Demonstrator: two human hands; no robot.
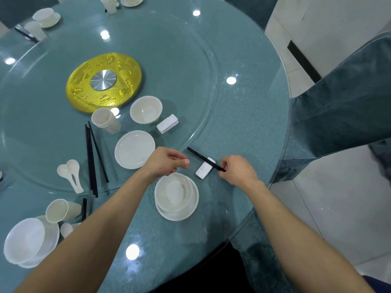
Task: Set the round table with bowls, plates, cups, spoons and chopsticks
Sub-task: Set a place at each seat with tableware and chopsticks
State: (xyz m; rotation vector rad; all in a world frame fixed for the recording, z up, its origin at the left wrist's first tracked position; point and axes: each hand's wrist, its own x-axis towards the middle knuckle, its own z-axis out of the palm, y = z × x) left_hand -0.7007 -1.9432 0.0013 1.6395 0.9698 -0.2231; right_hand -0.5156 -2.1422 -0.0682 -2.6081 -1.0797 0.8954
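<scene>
Chopsticks lie across the white rest on the surface. Your right hand pinches their near ends in its fingers. Your left hand, fingers curled and holding nothing, hovers beside the rest, above the bowl.

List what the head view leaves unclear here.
Head view only:
Chopsticks: near ends hidden inside the right hand.
Left hand: curled fingers face away; contents unknown.
Spoon at lower left: handle behind the left forearm.
Far plate: cut by the top edge.
</scene>
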